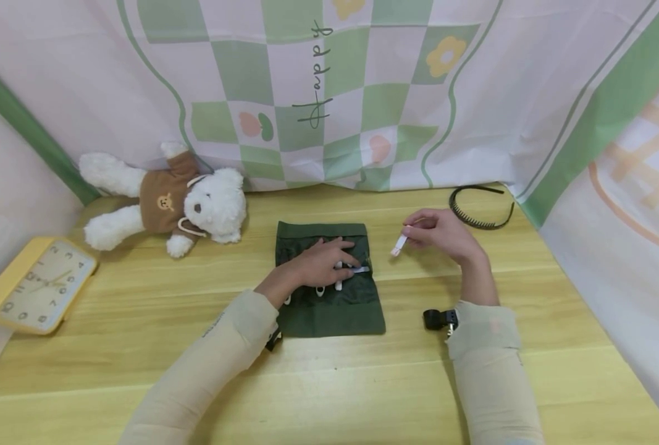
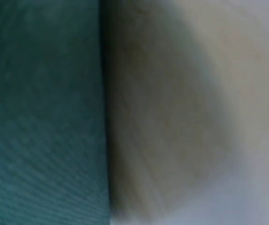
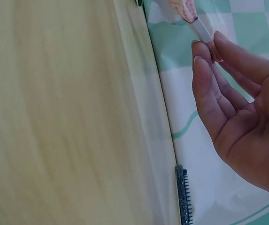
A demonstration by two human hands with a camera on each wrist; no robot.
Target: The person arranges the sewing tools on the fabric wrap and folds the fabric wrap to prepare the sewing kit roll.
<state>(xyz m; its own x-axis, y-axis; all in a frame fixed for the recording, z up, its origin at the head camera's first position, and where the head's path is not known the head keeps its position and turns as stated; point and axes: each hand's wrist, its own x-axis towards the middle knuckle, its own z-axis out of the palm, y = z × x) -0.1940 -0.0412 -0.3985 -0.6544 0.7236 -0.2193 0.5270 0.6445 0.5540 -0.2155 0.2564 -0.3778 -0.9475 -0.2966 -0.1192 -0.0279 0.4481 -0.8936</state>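
Observation:
A dark green cloth organizer [image 1: 331,320] lies unfolded on the table, with several small white clips [image 1: 338,285] on its darker middle. My left hand [image 1: 319,264] rests over that middle part with its fingers spread. Its thumb and index finger are right at a blue-and-white clip [image 1: 360,269] near the organizer's right edge. To the right, my right hand [image 1: 437,233] pinches a small white-and-pink hair clip [image 1: 399,243] between thumb and fingertips, above the table. In the right wrist view the hair clip [image 3: 201,31] points up and away from the fingers. The left wrist view shows only green cloth [image 2: 45,117] and blur.
A black toothed headband [image 1: 482,209] lies at the back right. At the back left is a white plush bear [image 1: 218,204] in a brown top, lying on its side. A yellow clock [image 1: 40,284] sits at the left edge. A printed curtain [image 1: 296,93] hangs behind the table.

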